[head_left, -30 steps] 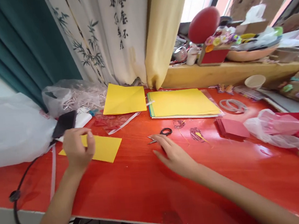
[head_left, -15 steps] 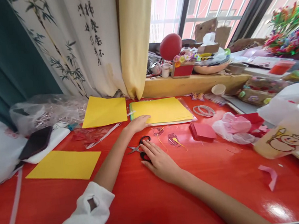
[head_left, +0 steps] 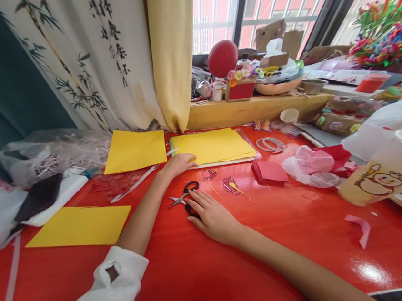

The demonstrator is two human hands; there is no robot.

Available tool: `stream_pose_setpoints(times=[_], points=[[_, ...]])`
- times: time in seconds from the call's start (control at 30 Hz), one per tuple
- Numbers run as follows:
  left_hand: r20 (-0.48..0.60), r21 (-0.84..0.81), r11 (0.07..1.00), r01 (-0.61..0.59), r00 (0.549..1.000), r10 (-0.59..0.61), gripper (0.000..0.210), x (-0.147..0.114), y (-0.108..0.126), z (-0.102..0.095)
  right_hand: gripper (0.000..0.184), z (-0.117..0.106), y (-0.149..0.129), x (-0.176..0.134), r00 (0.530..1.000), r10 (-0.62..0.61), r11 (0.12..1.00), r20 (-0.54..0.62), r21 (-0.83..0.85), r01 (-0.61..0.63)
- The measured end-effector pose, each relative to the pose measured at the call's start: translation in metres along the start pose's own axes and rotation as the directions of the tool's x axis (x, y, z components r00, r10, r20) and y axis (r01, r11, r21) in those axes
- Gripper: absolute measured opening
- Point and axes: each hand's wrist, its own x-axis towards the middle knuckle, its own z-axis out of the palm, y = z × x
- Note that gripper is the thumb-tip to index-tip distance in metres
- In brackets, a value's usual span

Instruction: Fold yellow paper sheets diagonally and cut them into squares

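My left hand [head_left: 178, 165] reaches forward to the stack of yellow paper [head_left: 215, 146], its fingers stretched over the stack's front left corner. Nearer to me, my right hand [head_left: 213, 216] lies flat across the black-handled scissors [head_left: 191, 186], fingers extended and partly covering the handles. The scissor blades point left and are spread apart on the red table [head_left: 184, 267]. Just beyond my right fingers are two small dark red cutouts, one of them a cutout with a yellow tassel [head_left: 231, 184]. To the right sits a pile of small red paper squares [head_left: 269, 172].
More yellow sheets lie at left, a rear batch [head_left: 135, 150] and a front batch [head_left: 81, 225]. A phone [head_left: 41, 198] rests beside plastic bags. At right are a crumpled white bag [head_left: 306, 165], a drink cup [head_left: 379, 177], a clear ring coil [head_left: 270, 145] and a pink paper scrap [head_left: 360, 230].
The camera view has shifted slightly, so everything sits a little further left in the picture. Both hands stay in nearly the same places on the paper and scissors.
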Motion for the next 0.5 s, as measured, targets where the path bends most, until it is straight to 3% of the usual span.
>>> stream_pose_setpoints(times=[0.5], points=[[0.069, 0.026, 1.000, -0.016, 0.998, 0.014, 0.033, -0.003, 0.002, -0.013, 0.054, 0.001, 0.001, 0.001, 1.000, -0.004, 0.998, 0.020, -0.054, 0.006]])
